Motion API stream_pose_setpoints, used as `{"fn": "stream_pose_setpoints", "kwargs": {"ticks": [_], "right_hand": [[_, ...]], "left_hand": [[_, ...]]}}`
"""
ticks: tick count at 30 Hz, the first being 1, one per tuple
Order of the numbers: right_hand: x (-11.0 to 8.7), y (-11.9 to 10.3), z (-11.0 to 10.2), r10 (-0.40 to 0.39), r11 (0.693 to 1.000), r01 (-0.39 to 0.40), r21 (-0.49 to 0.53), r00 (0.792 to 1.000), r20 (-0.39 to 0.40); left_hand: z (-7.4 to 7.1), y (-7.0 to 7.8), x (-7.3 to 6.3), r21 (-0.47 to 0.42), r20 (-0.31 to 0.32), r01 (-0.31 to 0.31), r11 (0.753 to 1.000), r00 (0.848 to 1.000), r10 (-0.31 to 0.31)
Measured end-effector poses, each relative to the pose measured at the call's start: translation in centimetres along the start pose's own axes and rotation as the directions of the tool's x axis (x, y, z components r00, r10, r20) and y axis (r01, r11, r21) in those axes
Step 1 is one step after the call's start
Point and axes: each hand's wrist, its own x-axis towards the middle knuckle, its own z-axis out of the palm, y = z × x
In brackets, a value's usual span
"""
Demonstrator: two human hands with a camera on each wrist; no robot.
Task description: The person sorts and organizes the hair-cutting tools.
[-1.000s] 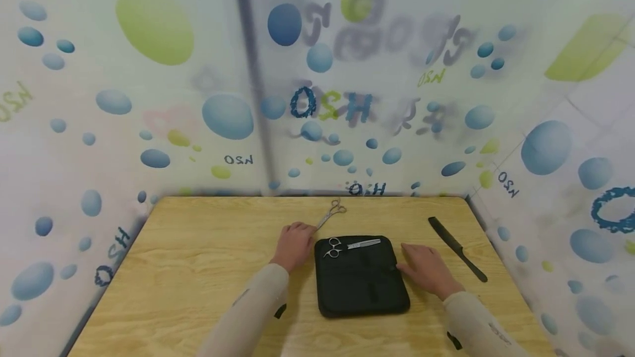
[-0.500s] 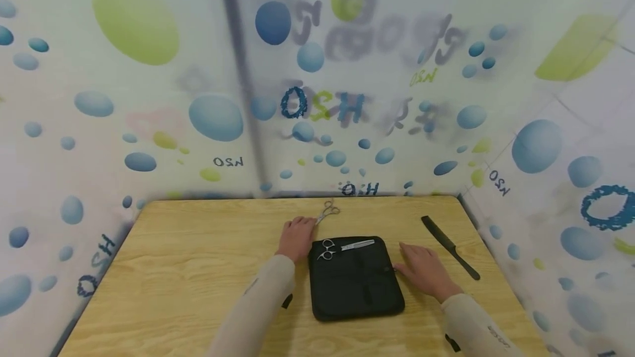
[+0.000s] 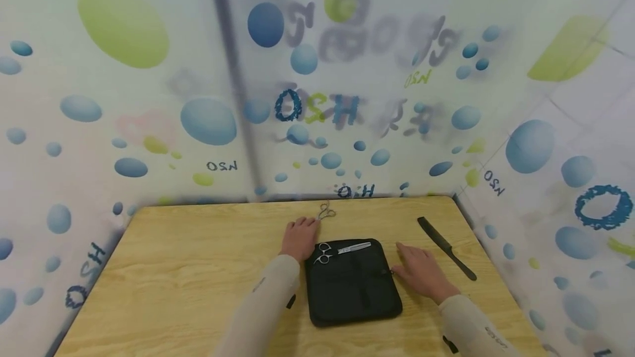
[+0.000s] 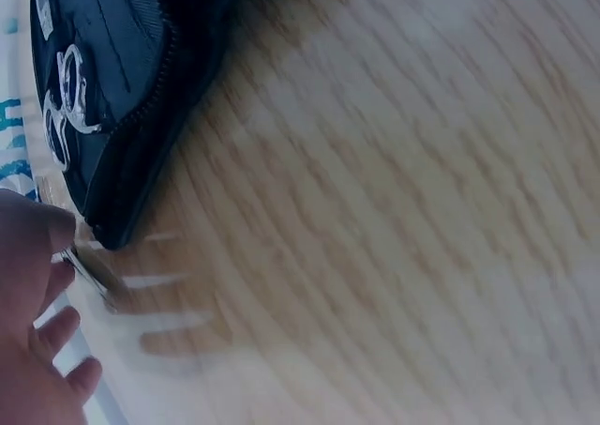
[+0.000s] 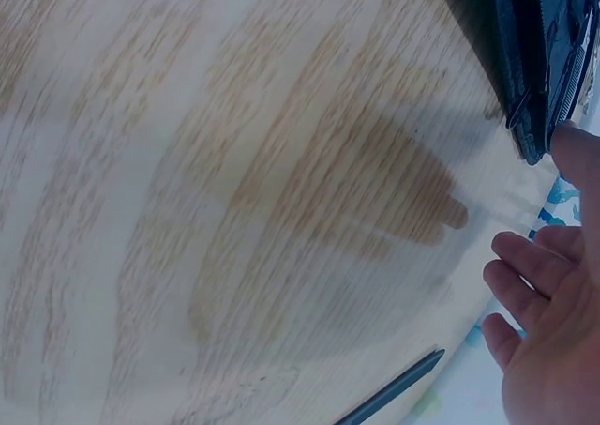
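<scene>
Wooden table [image 3: 188, 269]: one pair of scissors [image 3: 342, 249] lies on the case [image 3: 353, 285]. Left hand [image 3: 299, 238] grasps second scissors [image 3: 324, 212]; right hand [image 3: 421, 272], relaxed, touches the case edge.

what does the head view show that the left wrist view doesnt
Only the head view shows the black comb, the right hand resting at the case's right edge, and the second pair of scissors beyond the left hand. Only the left wrist view shows the case's zipper up close. Both show the black case with scissors on it, and the wooden table.
</scene>
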Motion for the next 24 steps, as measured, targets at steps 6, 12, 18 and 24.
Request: {"fn": "stream_pose_setpoints", "kwargs": {"ticks": [6,12,18,24], "right_hand": [[0.0,-0.3,0.3,-0.006,1.0,0.007,0.01,1.0,-0.016],[-0.2,-0.3,0.7,-0.024,1.0,0.024,0.01,0.999,-0.031],[-0.4,-0.1,0.8,-0.031,1.0,0.031,-0.006,0.999,-0.04],[-0.2,0.1,0.9,-0.03,1.0,0.03,-0.01,0.999,-0.036]], "left_hand": [[0.4,0.4,0.2,0.058,-0.093,0.014,0.998,0.996,-0.009],[0.4,0.4,0.7,0.1,-0.037,0.024,0.995,0.999,-0.02],[0.4,-0.1,1.2,0.131,-0.015,-0.003,0.991,1.0,0.005],[0.4,-0.3,1.5,0.147,-0.046,-0.014,0.989,0.999,0.021]]}}
